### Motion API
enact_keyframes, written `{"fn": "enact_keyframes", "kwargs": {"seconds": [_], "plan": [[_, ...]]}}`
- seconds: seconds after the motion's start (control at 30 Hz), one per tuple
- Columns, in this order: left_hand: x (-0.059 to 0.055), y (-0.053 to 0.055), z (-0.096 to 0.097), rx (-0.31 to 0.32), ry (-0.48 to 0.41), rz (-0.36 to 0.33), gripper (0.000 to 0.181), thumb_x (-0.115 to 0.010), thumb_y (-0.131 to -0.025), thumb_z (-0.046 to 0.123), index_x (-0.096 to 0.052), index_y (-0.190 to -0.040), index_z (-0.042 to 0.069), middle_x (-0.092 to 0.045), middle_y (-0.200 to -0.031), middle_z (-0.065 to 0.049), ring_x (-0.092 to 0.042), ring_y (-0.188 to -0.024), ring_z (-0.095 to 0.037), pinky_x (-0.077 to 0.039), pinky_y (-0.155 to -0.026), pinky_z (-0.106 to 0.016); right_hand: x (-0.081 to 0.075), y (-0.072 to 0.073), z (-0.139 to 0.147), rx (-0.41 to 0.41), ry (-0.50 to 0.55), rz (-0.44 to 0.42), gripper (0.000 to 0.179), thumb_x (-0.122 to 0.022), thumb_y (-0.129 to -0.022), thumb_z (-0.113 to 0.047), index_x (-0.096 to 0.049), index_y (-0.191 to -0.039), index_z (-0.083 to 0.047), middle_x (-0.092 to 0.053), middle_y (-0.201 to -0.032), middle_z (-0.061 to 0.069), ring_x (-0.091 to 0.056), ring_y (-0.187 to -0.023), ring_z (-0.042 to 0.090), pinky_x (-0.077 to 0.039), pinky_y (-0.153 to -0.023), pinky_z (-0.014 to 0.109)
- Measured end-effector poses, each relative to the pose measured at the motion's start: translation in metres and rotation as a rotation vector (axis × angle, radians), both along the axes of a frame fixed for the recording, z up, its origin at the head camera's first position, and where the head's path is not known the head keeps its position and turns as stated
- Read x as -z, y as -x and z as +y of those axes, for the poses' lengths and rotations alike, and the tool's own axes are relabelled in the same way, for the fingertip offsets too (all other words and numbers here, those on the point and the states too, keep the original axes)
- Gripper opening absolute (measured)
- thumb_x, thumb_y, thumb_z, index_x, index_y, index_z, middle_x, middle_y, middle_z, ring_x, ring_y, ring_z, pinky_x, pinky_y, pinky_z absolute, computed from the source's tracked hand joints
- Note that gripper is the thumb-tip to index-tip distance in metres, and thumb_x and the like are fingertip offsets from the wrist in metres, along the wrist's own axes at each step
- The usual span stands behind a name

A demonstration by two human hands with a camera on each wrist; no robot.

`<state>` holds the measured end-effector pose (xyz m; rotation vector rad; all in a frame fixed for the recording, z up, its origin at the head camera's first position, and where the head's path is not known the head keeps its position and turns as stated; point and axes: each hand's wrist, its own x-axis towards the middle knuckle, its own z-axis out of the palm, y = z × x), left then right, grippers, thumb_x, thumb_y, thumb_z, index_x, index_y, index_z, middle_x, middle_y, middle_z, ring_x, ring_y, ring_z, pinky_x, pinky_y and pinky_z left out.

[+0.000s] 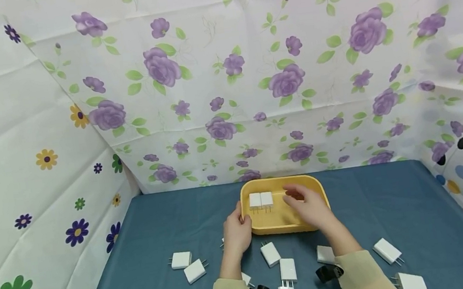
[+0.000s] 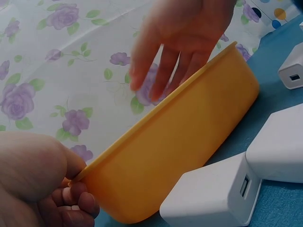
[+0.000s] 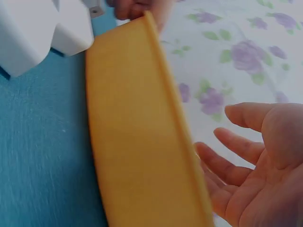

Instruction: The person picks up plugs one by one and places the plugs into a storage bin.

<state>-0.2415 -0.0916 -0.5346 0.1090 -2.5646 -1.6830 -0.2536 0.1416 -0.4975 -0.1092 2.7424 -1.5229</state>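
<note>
A yellow tray [image 1: 287,228] stands at the back of the table, with two white charger plugs [image 1: 261,200] side by side in its left part, prongs toward the front. My left hand [image 1: 237,233] pinches the tray's left rim between thumb and fingers, as the left wrist view also shows at the near corner. Over the right part of the tray hovers my right hand [image 1: 307,206], its fingers loosely bent and apart. Nothing is between those fingers in the right wrist view, where the palm [image 3: 279,175] faces the tray wall.
Several more white charger plugs lie in front of the tray, including one plug [image 1: 270,254] near its front wall. Others lie at left [image 1: 195,271] and right [image 1: 386,250]. Some are partly hidden by my forearms. A flowered cloth [image 1: 216,93] hangs behind the blue table [image 1: 147,232].
</note>
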Motion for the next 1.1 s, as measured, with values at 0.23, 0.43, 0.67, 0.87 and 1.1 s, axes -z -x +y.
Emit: {"fn": "enact_keyframes", "kwargs": {"seconds": [0.23, 0.43, 0.67, 0.87, 1.1], "plan": [[-0.002, 0.001, -0.001, -0.002, -0.001, 0.0, 0.053, -0.058, -0.106, 0.006, -0.048, -0.157, -0.004, -0.054, -0.155, -0.021, -0.052, -0.144, -0.036, -0.047, -0.112, -0.052, -0.012, -0.028, 0.024, 0.026, 0.014, 0.071, 0.043, -0.064, -0.109, -0.04, -0.069, -0.143, -0.014, -0.073, -0.128, 0.007, -0.067, -0.116, 0.028, -0.056, -0.096, 0.046], [-0.004, 0.002, 0.0, -0.006, -0.005, -0.008, 0.053, -0.057, -0.107, 0.007, -0.048, -0.158, -0.004, -0.053, -0.157, -0.02, -0.051, -0.145, -0.035, -0.046, -0.113, -0.052, -0.02, -0.046, 0.049, -0.017, -0.038, 0.071, 0.045, -0.061, -0.11, -0.043, -0.067, -0.144, -0.015, -0.073, -0.131, 0.006, -0.068, -0.116, 0.027, -0.057, -0.091, 0.042], [-0.001, 0.0, 0.001, -0.005, -0.012, -0.018, 0.052, -0.057, -0.108, 0.008, -0.048, -0.158, -0.003, -0.053, -0.157, -0.02, -0.051, -0.145, -0.034, -0.047, -0.112, -0.051, -0.026, -0.064, 0.073, -0.109, -0.066, -0.057, 0.041, -0.065, -0.108, -0.04, -0.068, -0.142, -0.018, -0.071, -0.133, 0.006, -0.067, -0.114, 0.021, -0.057, -0.09, 0.042], [-0.001, -0.001, 0.001, -0.005, -0.01, -0.008, 0.053, -0.058, -0.107, 0.008, -0.047, -0.158, -0.004, -0.053, -0.157, -0.02, -0.051, -0.145, -0.034, -0.047, -0.112, -0.052, -0.019, -0.071, 0.086, -0.205, -0.089, -0.133, 0.038, -0.069, -0.107, -0.033, -0.07, -0.139, -0.013, -0.074, -0.123, 0.004, -0.067, -0.107, 0.017, -0.057, -0.087, 0.038], [-0.002, -0.001, 0.001, -0.001, -0.018, -0.011, 0.053, -0.057, -0.108, 0.008, -0.047, -0.158, -0.004, -0.052, -0.158, -0.02, -0.049, -0.146, -0.035, -0.046, -0.113, -0.052, -0.016, -0.073, 0.096, -0.265, -0.141, -0.161, 0.038, -0.072, -0.104, -0.033, -0.073, -0.134, -0.009, -0.075, -0.121, 0.003, -0.068, -0.108, 0.02, -0.058, -0.085, 0.037]]}}
